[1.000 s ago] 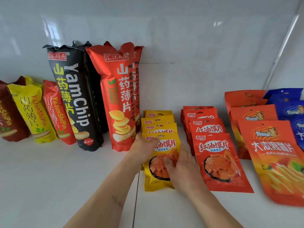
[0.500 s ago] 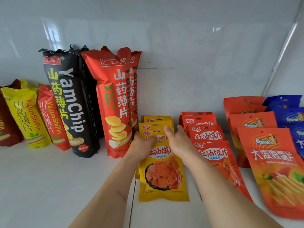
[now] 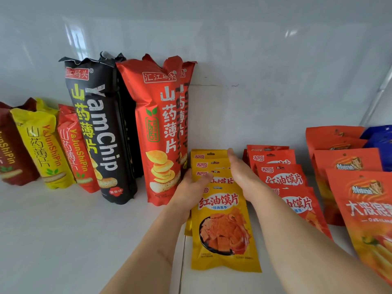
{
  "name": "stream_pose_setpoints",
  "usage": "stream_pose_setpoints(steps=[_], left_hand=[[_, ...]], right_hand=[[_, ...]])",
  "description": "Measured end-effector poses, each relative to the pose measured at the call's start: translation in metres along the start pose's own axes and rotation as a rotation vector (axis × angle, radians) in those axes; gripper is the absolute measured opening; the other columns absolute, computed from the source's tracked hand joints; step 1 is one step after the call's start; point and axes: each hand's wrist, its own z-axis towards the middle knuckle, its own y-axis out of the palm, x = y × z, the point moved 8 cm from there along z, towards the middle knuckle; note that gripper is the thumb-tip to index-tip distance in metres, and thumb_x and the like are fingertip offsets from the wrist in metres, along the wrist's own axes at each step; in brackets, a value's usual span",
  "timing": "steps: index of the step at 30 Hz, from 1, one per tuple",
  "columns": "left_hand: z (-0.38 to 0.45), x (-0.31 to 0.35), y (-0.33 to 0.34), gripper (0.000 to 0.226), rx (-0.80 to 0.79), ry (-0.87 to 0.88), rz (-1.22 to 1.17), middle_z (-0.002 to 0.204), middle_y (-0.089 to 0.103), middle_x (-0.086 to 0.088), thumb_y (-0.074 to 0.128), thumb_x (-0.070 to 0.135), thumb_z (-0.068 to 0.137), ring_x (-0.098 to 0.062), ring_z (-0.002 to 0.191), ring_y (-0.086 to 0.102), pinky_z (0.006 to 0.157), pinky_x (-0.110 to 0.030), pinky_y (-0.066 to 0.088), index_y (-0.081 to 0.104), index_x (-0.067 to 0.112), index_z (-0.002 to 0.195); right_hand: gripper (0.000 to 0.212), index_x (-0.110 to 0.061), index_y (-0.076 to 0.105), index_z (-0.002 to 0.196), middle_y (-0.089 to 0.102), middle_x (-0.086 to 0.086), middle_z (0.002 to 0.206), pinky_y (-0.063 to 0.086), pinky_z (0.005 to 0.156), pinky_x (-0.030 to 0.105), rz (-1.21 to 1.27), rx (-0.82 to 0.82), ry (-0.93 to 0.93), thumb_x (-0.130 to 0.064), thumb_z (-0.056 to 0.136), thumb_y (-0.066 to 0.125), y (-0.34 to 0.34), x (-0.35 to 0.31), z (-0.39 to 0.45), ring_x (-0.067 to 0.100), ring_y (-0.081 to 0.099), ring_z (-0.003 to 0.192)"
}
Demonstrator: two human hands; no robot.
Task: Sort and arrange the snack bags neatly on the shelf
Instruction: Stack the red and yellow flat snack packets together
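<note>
Yellow snack bags [image 3: 222, 225] are lying in an overlapped row on the white shelf [image 3: 63, 240], running from the back wall toward the camera. Flat pouches, hang-hole tabs at top, red logo, white cloud label with red characters, photo of orange-red slices in a black dish on the front one. Front bag is lying slightly skewed, bottom edge angling right.

Left hand [image 3: 191, 187] is resting on the left edge of the row, fingers curled over the third bag's top, thumb side touching it. Right hand [image 3: 239, 172] is lying flat along the right edge, fingers straight, pointing at the back wall, pressing the stack's side.

Just right: row of red snack bags [image 3: 282, 179], same design, same overlap. Further right: orange bags [image 3: 360, 204], with blue bags [image 3: 379, 136] behind them. Left of the yellow row: tall red yam chip bag [image 3: 163, 132] and tall black yam chip bag [image 3: 99, 132] standing against the wall; then small red bag [image 3: 72, 145], small yellow bag [image 3: 40, 145] and a dark red bag [image 3: 10, 149] leaning.
</note>
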Motion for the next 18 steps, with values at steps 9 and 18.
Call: stream_pose_setpoints(steps=[9, 18], left_hand=[[0.016, 0.003, -0.01, 0.078, 0.103, -0.08, 0.037, 0.131, 0.064, -0.004, 0.063, 0.065, 0.087, -0.027, 0.105, 0.071, 0.089, -0.047, 0.06, 0.029, 0.034, 0.15], [0.036, -0.014, -0.005, 0.099, 0.089, -0.143, -0.111, 0.123, 0.072, -0.002, 0.06, 0.087, 0.058, -0.031, 0.098, 0.075, 0.085, -0.053, 0.06, 0.045, 0.039, 0.143]], right_hand=[[0.088, -0.024, 0.002, 0.159, 0.009, -0.002, 0.166, 0.019, 0.119, 0.039, -0.366, 0.132, -0.289, -0.066, 0.093, 0.042, -0.003, -0.019, -0.168, 0.02, 0.018, 0.151], [0.1, -0.028, -0.011, 0.156, -0.012, 0.003, 0.165, 0.008, 0.122, 0.042, -0.72, 0.139, -0.26, -0.082, 0.083, 0.032, 0.026, 0.041, -0.187, 0.024, -0.001, 0.152]])
